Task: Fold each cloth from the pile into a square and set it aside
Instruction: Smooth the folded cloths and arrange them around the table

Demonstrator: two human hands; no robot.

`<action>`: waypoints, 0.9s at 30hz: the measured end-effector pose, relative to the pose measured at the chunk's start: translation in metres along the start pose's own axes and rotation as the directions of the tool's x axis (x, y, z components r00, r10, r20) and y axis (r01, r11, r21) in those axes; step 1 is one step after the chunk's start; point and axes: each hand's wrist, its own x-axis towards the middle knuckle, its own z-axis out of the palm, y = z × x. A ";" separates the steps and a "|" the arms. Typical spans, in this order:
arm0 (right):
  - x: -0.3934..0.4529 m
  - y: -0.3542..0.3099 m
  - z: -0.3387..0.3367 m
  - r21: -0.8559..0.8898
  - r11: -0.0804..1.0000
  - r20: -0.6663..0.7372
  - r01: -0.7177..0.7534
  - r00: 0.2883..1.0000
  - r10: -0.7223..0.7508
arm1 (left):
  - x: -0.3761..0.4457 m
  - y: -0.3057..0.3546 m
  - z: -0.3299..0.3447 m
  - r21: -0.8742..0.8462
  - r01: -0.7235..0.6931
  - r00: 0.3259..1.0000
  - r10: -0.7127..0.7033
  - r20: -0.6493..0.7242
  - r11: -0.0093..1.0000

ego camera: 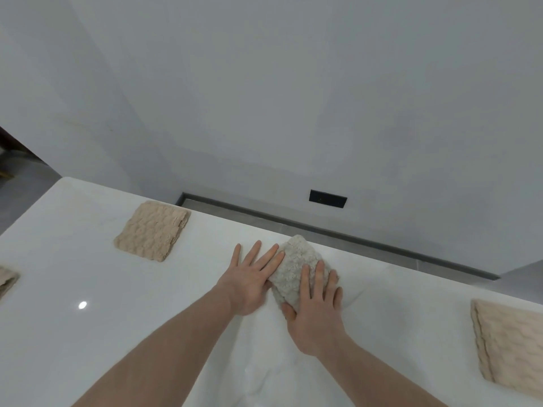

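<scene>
- The person is working on a grey-beige terry cloth [296, 268] near the far edge of the white table [88, 348], and it's looking like a small thick bundle already, so the folding on this one is probably almost done.
- The left hand [249, 277] is lying flat with fingers straight and spread, its fingertips pressing against the cloth's left edge, sort of squaring it up.
- The right hand [316, 306] is pressing down on top of the cloth, fingers straight and close together, thumb tucked against the near edge.
- A folded beige cloth [151, 230] is sitting well off to the left, squared and set aside, so that one's done.
- Another beige cloth [511, 345] is lying at the right, looking folded too.
- A third bit of beige cloth [7, 280] is poking in at the left edge, too cut off to tell if it's folded.
- No pile is showing up anywhere in view, so how many are left is anyone's guess.
</scene>
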 end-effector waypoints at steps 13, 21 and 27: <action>0.047 0.033 -0.059 -0.211 0.945 0.277 0.249 0.943 -0.186 | -0.003 0.040 0.007 -0.117 0.223 0.973 -0.229 -0.038 0.968; -0.004 0.035 -0.056 -0.109 0.957 0.090 0.271 0.961 -0.262 | -0.027 0.066 -0.012 -0.145 0.270 0.958 -0.281 -0.060 0.952; -0.004 0.046 -0.048 -0.008 0.984 0.096 0.177 0.980 -0.175 | -0.025 0.034 -0.013 -0.210 0.140 0.976 -0.171 -0.138 0.968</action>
